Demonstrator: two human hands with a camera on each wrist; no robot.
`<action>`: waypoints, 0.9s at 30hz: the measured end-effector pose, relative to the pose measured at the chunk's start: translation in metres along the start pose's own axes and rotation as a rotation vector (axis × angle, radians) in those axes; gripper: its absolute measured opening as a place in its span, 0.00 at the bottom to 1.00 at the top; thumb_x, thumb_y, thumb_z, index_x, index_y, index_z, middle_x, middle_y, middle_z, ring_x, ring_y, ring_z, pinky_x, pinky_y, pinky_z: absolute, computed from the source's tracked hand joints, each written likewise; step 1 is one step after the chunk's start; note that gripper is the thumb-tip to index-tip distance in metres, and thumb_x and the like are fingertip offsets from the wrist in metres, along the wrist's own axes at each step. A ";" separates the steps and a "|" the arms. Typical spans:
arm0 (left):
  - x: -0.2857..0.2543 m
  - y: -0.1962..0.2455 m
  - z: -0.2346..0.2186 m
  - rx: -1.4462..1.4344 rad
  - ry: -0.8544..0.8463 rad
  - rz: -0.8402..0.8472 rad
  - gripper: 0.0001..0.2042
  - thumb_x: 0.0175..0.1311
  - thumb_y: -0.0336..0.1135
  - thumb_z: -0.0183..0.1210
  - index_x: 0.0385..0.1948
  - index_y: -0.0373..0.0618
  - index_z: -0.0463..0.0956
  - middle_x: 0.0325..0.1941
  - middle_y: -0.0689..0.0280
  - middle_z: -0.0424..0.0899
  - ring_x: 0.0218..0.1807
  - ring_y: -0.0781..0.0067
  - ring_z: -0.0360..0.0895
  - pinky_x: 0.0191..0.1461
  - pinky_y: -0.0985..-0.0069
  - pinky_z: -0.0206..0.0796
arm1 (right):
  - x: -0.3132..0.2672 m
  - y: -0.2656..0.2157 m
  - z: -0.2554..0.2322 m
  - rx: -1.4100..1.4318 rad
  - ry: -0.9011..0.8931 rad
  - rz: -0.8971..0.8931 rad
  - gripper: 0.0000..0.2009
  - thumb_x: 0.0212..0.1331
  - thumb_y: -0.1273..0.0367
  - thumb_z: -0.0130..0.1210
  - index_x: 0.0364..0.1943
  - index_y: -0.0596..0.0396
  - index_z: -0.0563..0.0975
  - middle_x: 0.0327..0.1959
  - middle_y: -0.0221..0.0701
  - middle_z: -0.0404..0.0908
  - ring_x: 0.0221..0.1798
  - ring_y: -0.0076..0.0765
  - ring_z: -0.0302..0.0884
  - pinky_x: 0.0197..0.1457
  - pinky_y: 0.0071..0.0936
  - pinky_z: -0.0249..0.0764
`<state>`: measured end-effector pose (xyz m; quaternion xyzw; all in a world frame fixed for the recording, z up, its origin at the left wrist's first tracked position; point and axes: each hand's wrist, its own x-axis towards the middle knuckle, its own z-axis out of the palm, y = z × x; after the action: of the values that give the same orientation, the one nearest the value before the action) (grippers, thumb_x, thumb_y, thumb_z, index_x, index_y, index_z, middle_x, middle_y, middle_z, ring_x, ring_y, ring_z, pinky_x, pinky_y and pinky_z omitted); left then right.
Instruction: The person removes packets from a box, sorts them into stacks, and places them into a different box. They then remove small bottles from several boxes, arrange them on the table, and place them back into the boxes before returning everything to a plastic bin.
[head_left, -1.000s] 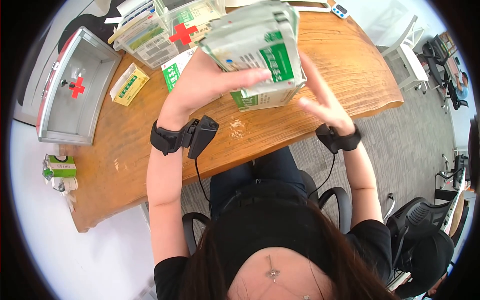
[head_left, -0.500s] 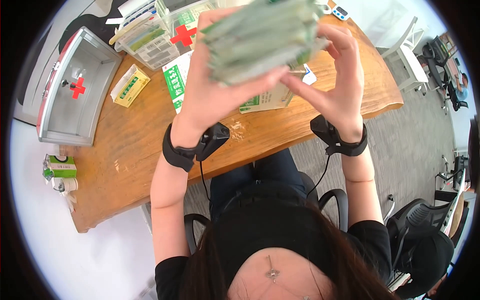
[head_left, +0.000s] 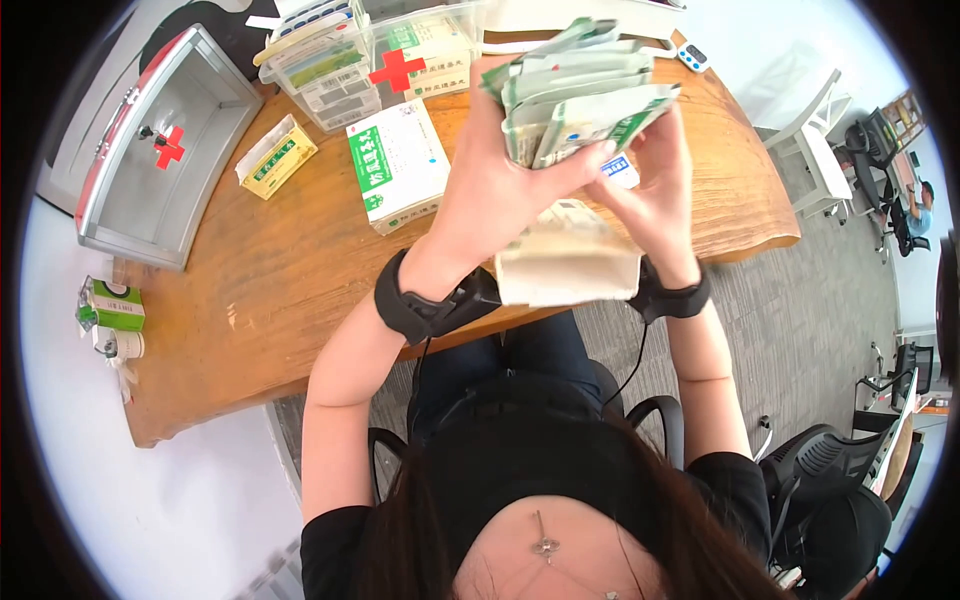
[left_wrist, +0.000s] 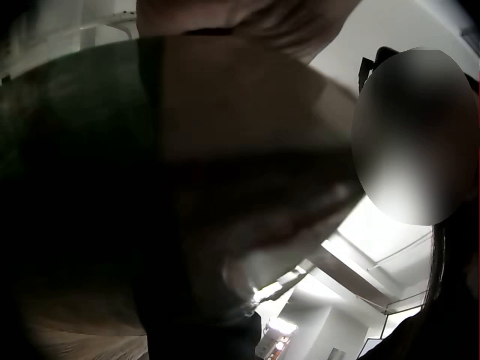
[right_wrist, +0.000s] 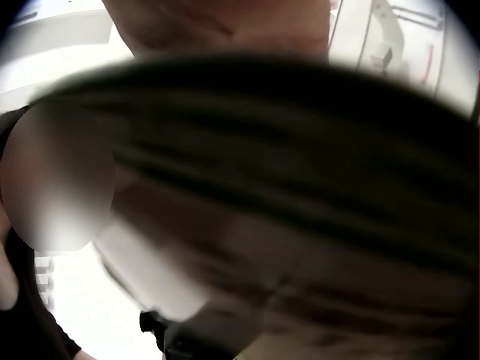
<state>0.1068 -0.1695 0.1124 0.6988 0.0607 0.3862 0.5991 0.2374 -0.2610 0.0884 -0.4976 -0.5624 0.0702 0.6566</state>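
Note:
A thick bundle of green-and-white foil sachets is held up over the table, its upper edges fanned apart in the head view. My left hand grips the bundle from the left, thumb across its lower front. On the other side my right hand holds it with curled fingers, the thumb close to the left thumb. Below, between the wrists, an opened carton with pale inner walls points its open end toward me at the table's front edge. In both wrist views the bundle is a dark blur filling the middle.
A white-and-green medicine box lies left of the hands, a yellow box farther left. Behind stands a clear bin of boxes with a red cross. An aluminium first-aid case is at far left, a small remote at back right.
The sachets have turned from face-on to edge-up and fanned. My right hand, earlier spread beside them, now grips them. The carton has tipped toward me, showing its open end. The head view has shifted slightly.

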 end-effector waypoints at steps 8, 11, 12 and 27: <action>0.003 -0.060 -0.005 -0.076 0.153 -0.025 0.29 0.55 0.26 0.63 0.53 0.37 0.52 0.53 0.57 0.72 0.54 0.73 0.73 0.56 0.77 0.67 | -0.011 0.048 0.030 -0.112 0.057 -0.007 0.25 0.48 0.75 0.63 0.52 0.60 0.66 0.49 0.35 0.69 0.52 0.32 0.71 0.50 0.27 0.72; 0.004 -0.072 -0.008 -0.051 0.174 0.022 0.29 0.55 0.25 0.63 0.53 0.36 0.52 0.54 0.57 0.71 0.54 0.72 0.73 0.56 0.76 0.68 | -0.011 0.060 0.030 -0.144 0.021 -0.002 0.26 0.49 0.75 0.62 0.53 0.61 0.66 0.50 0.38 0.68 0.53 0.36 0.70 0.49 0.28 0.74; 0.004 -0.075 -0.009 -0.041 0.167 0.026 0.28 0.56 0.26 0.63 0.53 0.37 0.52 0.54 0.57 0.72 0.54 0.71 0.73 0.56 0.75 0.67 | -0.011 0.063 0.028 -0.168 -0.008 -0.003 0.26 0.49 0.75 0.62 0.54 0.61 0.65 0.50 0.39 0.68 0.53 0.37 0.70 0.49 0.28 0.74; -0.005 -0.091 -0.005 0.067 0.052 -0.038 0.30 0.54 0.36 0.66 0.52 0.38 0.56 0.53 0.53 0.74 0.56 0.66 0.72 0.59 0.71 0.64 | -0.065 -0.010 -0.047 -0.585 -0.727 0.061 0.46 0.42 0.53 0.68 0.67 0.54 0.58 0.68 0.48 0.54 0.71 0.52 0.51 0.70 0.42 0.55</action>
<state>0.1347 -0.1430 0.0293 0.7070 0.1025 0.3908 0.5805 0.2472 -0.3352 0.0587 -0.6213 -0.7373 0.0980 0.2465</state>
